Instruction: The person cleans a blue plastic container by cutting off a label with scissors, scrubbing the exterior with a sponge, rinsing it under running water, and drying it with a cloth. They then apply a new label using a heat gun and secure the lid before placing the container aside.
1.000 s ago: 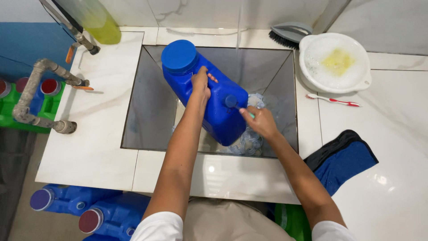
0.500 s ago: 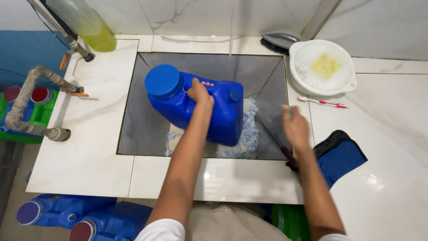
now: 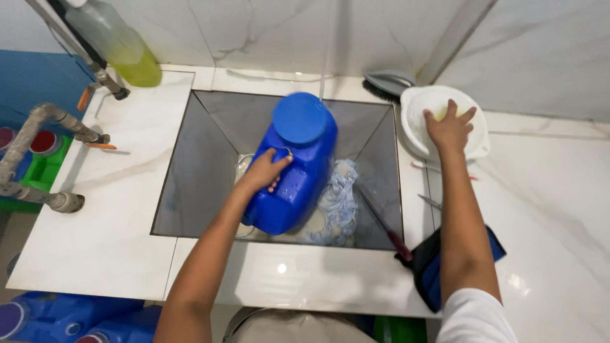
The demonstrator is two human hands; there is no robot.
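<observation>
1. A blue plastic jug (image 3: pixel 298 171) with a wide blue screw cap (image 3: pixel 300 119) is held tilted inside the grey, funnel-shaped sink (image 3: pixel 190 178), cap end turned away from the person.
2. The jug is gripped by the left hand (image 3: pixel 262 173), whose fingers are closed around the handle on its upper side.
3. Beneath and just right of the jug, a heap of crumpled clear plastic (image 3: pixel 340 203) is seen at the bottom of the sink.
4. A long, dark tool with a red handle (image 3: pixel 384 225) is laid against the right slope of the sink, its handle near the front rim.
5. The right hand (image 3: pixel 450 127) is stretched out to a white round basin (image 3: pixel 478 130) on the counter (image 3: pixel 108 209) right of the sink; its fingers are spread open and laid flat over the basin, with nothing gripped.
6. Something yellow is partly seen in the basin under the fingers.
7. A grey brush (image 3: pixel 387 82) is set behind the basin, against the wall.
8. A dark blue cloth (image 3: pixel 424 267) is draped over the front right edge of the counter, beside the right forearm.
9. At the far left, a bottle of yellow-green liquid (image 3: pixel 121 47) and grey pipes (image 3: pixel 38 127) are seen.
10. More blue jugs (image 3: pixel 57 317) are lying on the floor below the counter.
</observation>
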